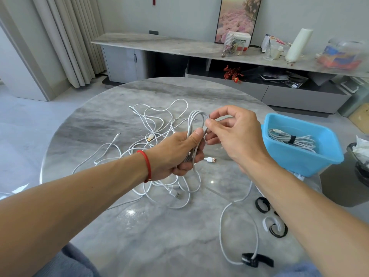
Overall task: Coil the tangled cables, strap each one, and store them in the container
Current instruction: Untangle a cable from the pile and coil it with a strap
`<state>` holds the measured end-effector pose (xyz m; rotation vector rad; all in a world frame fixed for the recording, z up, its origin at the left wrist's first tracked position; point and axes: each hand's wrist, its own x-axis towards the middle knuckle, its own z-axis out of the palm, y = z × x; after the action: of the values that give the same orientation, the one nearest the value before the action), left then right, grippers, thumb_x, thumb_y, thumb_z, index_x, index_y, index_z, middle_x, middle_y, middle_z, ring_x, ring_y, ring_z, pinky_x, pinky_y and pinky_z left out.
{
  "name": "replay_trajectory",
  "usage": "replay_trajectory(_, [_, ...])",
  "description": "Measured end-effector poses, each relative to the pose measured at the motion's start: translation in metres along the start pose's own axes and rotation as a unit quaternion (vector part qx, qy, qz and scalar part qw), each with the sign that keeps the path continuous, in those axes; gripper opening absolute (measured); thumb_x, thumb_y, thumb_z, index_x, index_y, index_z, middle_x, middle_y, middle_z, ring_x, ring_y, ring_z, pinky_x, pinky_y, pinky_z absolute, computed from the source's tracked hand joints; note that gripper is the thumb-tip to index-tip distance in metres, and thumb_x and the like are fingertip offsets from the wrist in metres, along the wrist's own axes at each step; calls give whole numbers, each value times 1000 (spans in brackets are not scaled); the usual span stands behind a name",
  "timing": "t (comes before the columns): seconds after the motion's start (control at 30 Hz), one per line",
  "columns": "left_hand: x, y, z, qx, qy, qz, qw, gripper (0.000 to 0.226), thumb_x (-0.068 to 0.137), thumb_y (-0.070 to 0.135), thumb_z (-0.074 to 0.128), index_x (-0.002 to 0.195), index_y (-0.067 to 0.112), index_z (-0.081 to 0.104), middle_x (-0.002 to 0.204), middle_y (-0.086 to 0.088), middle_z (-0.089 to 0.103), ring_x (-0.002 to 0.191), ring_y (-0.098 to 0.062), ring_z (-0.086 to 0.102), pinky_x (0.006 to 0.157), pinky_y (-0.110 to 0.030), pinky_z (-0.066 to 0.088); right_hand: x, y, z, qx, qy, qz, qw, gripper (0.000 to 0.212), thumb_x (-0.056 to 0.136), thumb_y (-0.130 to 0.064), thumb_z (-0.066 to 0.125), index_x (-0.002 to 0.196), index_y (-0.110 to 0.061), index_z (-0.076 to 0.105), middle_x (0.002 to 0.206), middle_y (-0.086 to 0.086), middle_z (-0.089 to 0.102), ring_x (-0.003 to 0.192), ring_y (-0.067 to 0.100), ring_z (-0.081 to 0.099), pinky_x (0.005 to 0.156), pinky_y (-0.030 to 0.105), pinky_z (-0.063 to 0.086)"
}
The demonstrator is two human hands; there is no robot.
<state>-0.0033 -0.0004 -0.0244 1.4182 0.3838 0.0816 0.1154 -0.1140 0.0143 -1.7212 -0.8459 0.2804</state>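
lower right, a black strap (257,260) lies; mid-frame your left hand (179,154) grips the cable coil (196,128), right hand (233,134) pinching its loop.

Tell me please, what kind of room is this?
Most likely a living room in a home. A long low cabinet with a marble-look top stands along the wall, a framed flower picture leans on it, floor-length curtains hang on the left, and a round table stands in front.

Beige curtains (65,41) left, grey marble sideboard (159,45) (cluttered rt).
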Motion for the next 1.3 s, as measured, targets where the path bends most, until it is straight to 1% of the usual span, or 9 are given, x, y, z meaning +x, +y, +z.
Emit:
replay_trajectory(0.27, [5, -6, 2, -5, 87, 22, 996, 30, 104, 39, 46, 84, 17, 48, 69, -5, 51, 43, -12, 33, 41, -18, 27, -1, 4, -2, -80, -51, 40, 995, 12, 96, -27, 71, 98, -16, 67, 82, 4, 77, 68, 17, 75, 67, 36, 64])
replay_trajectory(0.43, [10, -2, -7, -69, 163, 43, 983, 32, 105, 41, 42, 84, 18, 47, 63, -1, 51, 52, -18, 45, 51, -29, 43, -11, 17, -8, -217, -315, 78, 921, 39, 96, -52, 62, 96, -14, 72, 86, -2, 79, 87, 19, 75, 93, 47, 56])
replay_trajectory(0.57, [10, 2, -15, -203, 164, 38, 965, 35, 105, 41, 42, 80, 17, 46, 62, -2, 44, 58, -19, 53, 68, -41, 56, -18, 25, -12, -229, -413, 60, 880, 24, 97, -40, 66, 95, -17, 71, 83, -5, 79, 83, 18, 74, 87, 40, 57])
replay_trajectory(0.67, [12, 6, -20, -239, 178, 57, 953, 38, 105, 43, 43, 75, 19, 40, 64, -2, 31, 50, -16, 33, 50, -28, 43, -19, 26, -16, -291, -426, 26, 856, 16, 90, -44, 71, 93, -28, 70, 77, -18, 73, 74, 8, 69, 74, 33, 55])
replay_trajectory(0.83, [10, 8, -39, 69, 233, 123, 962, 40, 106, 38, 42, 72, 20, 33, 56, 6, 31, 47, -13, 24, 44, -23, 26, -29, 30, -24, -449, -448, 4, 773, 41, 77, -70, 72, 97, -34, 66, 82, -17, 64, 76, 0, 60, 66, 28, 49])
replay_trajectory(0.97, [2, -2, -48, 429, 222, 134, 865, 37, 104, 40, 46, 82, 10, 48, 74, -12, 58, 62, -19, 46, 61, -34, 41, -44, 33, -32, -506, -379, -33, 774, 63, 85, -86, 37, 100, -31, 62, 97, -14, 63, 90, 13, 60, 78, 37, 50])
replay_trajectory(1.03, [-1, -4, -46, 438, 203, 152, 863, 35, 104, 40, 46, 80, 14, 46, 75, -14, 58, 63, -19, 45, 65, -37, 42, -56, 35, -36, -469, -297, -128, 822, 57, 99, -70, 24, 97, -25, 58, 94, -9, 61, 92, 19, 59, 81, 39, 47])
replay_trajectory(1.13, [2, -5, -46, 438, 210, 162, 859, 34, 104, 41, 46, 78, 18, 43, 67, -2, 49, 58, -13, 41, 59, -30, 39, -75, 35, -42, -432, -233, -274, 827, 25, 98, -41, 44, 92, -22, 59, 85, -9, 61, 82, 16, 55, 78, 30, 38])
replay_trajectory(1.3, [3, -8, -49, 455, 201, 154, 854, 32, 104, 42, 46, 79, 21, 45, 66, 1, 50, 58, -10, 44, 55, -21, 36, -108, 57, -35, -526, -346, -176, 756, 31, 88, -54, 46, 100, -27, 54, 82, -13, 61, 78, 12, 46, 101, 34, 28])
